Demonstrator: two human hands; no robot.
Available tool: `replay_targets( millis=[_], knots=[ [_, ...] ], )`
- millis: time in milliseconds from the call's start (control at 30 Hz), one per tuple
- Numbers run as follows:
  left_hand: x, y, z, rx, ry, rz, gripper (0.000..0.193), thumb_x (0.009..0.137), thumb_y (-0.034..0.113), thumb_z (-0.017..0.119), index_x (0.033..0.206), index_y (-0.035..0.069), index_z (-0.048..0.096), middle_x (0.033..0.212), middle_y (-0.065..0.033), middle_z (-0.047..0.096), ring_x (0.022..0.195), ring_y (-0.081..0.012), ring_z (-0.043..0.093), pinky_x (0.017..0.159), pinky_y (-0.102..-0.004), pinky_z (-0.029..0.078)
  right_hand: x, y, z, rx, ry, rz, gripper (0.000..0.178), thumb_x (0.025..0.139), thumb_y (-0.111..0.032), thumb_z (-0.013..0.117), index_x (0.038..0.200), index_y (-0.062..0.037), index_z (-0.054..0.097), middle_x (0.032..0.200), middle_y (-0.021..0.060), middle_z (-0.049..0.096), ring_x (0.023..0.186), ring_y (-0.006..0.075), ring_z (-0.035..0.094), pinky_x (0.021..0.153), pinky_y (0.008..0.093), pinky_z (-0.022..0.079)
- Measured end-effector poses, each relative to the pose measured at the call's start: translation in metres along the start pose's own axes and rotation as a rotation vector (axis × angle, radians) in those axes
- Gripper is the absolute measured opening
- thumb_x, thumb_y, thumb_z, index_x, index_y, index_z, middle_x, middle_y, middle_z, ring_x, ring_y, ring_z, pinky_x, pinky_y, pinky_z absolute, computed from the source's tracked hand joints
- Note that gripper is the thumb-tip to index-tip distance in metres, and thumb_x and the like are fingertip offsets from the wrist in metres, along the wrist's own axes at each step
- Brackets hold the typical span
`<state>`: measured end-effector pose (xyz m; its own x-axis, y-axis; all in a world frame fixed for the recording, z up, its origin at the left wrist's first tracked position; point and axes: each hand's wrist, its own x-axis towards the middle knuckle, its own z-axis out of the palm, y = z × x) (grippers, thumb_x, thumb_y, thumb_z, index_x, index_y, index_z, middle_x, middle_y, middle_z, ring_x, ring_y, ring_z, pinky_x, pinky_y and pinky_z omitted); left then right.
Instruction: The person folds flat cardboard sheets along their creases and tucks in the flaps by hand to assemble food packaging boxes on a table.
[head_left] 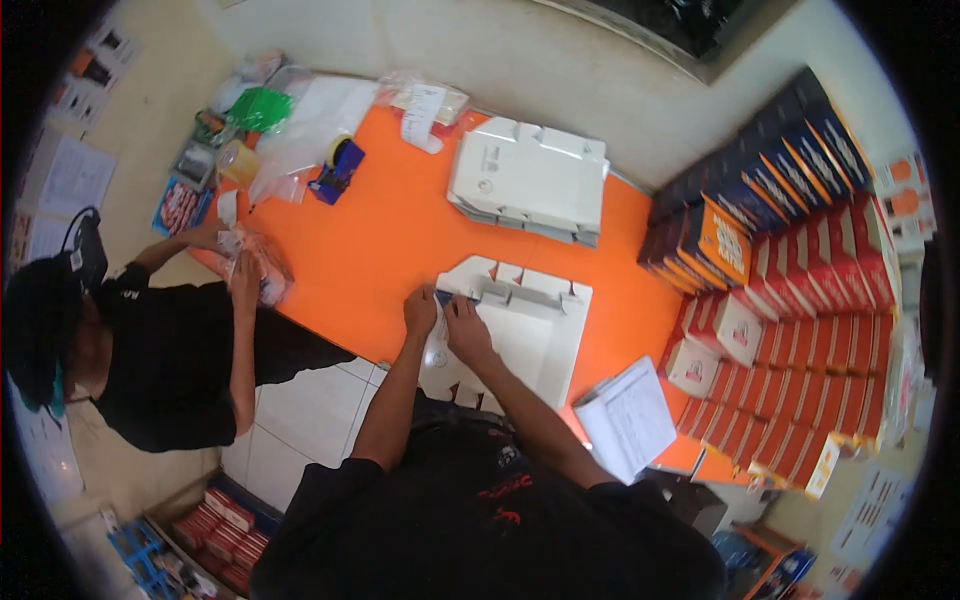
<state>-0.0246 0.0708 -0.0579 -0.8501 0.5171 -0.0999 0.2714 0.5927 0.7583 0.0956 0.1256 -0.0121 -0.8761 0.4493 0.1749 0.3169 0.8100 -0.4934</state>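
Observation:
A partly folded white cardboard box [523, 345] lies in front of me on the orange table, its side flaps standing up and its inside bare. At its far left corner my left hand [421, 312] is closed on the edge of a flap. Close beside it, my right hand [467, 331] has its fingers bent onto the same corner. A small dark blue patch shows between the two hands; whether it is the flap's outer face I cannot tell. Beyond the box lies a stack of flat white cardboard blanks [535, 180].
A co-worker [165, 350] at the left handles a clear plastic bag [262, 265]. A blue tape dispenser [338, 172] stands at the back left. Papers [632, 415] lie at the near right. Stacked red boxes [800, 370] and dark blue boxes [770, 170] line the right side.

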Motion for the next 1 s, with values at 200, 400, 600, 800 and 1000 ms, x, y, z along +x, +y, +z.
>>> replay_targets(
  millis=[200,400,600,800,1000],
  knots=[
    [-0.002,-0.001,-0.022,-0.173,-0.012,-0.126,0.054,0.097,0.040,0.039,0.081,-0.007,0.059,0.080,-0.0283,0.061,0.077,-0.0417,0.059,0.070,-0.0466,0.044,0.012,0.047,-0.122,0.450,0.113,0.035,0.026,0.077,-0.003,0.061,0.103,-0.0013,0.060,0.107,0.0145,0.061,0.101,0.0328,0.056,0.089,0.0406,0.045],
    [0.007,0.048,-0.048,-0.144,-0.188,-0.082,0.053,0.097,0.041,0.040,0.083,-0.006,0.061,0.082,-0.0292,0.061,0.080,-0.0406,0.061,0.072,-0.0449,0.045,-0.030,0.146,-0.209,-0.009,-0.385,0.245,0.080,0.065,-0.017,0.080,0.134,-0.0071,0.041,0.109,0.0191,0.060,0.103,0.0316,0.055,0.090,0.0381,0.044],
    [0.023,0.026,-0.026,-0.066,-0.215,-0.102,0.047,0.096,0.039,0.040,0.092,-0.001,0.065,0.097,-0.0256,0.063,0.096,-0.0407,0.060,0.085,-0.0470,0.045,-0.055,0.186,-0.152,-0.076,-0.561,0.267,0.055,0.059,-0.014,0.081,0.106,0.0007,0.057,0.081,0.0173,0.063,0.080,0.0329,0.063,0.073,0.0425,0.050],
    [0.016,0.019,-0.023,-0.028,-0.218,-0.151,0.053,0.097,0.042,0.034,0.098,-0.002,0.064,0.104,-0.0262,0.062,0.100,-0.0413,0.059,0.088,-0.0487,0.045,-0.084,0.157,-0.111,-0.270,-0.156,0.252,0.009,0.076,-0.007,0.050,0.079,-0.0032,0.058,0.076,0.0152,0.061,0.071,0.0355,0.061,0.061,0.0488,0.047],
    [0.020,0.015,-0.016,0.009,-0.234,-0.236,0.056,0.097,0.044,0.031,0.099,-0.001,0.064,0.104,-0.0257,0.062,0.103,-0.0413,0.058,0.090,-0.0492,0.045,-0.124,0.104,-0.087,-0.366,0.018,0.286,0.017,0.077,-0.009,0.053,0.087,0.0040,0.056,0.094,0.0210,0.055,0.091,0.0380,0.055,0.077,0.0454,0.047]
  ],
)
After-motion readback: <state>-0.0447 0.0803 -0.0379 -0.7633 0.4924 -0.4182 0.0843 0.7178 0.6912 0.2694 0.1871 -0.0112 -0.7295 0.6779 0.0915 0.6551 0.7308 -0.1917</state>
